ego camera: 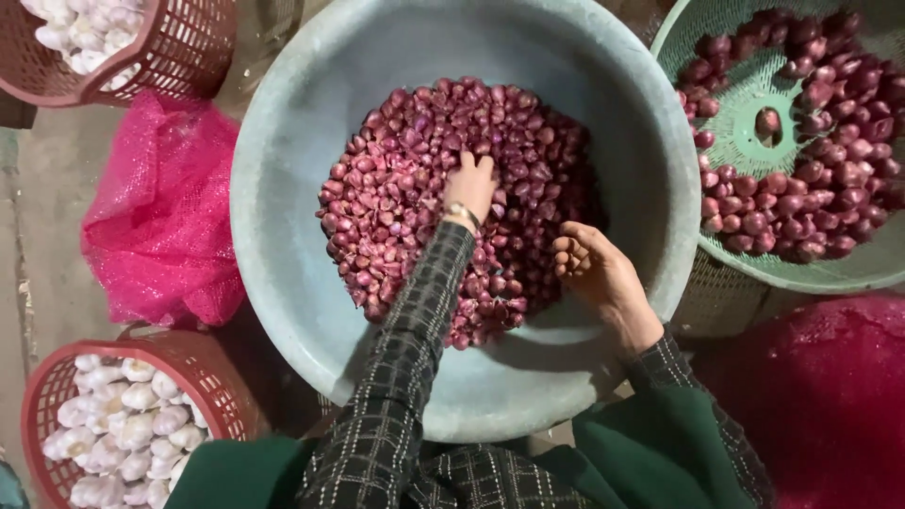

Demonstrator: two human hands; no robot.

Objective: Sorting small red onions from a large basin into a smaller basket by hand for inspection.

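A wide, round, pale grey-blue plastic basin (283, 245) fills the middle of the view, and a heap of small purple-red shallots (415, 188) lies piled in its bottom. The left hand (473, 184) reaches out over the heap from a dark checked sleeve (405, 358), a thin bracelet (462, 215) at its wrist; its fingers (467, 162) are pressed down among the shallots, partly buried, so whether they pinch one cannot be told. The right hand (589, 264) rests at the near right edge of the heap, palm turned up and fingers (566, 254) curled loosely inward, touching the shallots beside them; whether it holds one cannot be seen.

To the right, just beside the basin, a round green plastic sieve basket (735, 123) holds larger, smooth dark-red peeled shallots (820, 170). On the left, a crumpled pink mesh sack (160, 207) lies on the floor, between two red plastic baskets of white garlic bulbs, one at the upper left (189, 47) and one at the lower left (217, 386). A red mesh sack (830, 396) lies at lower right.
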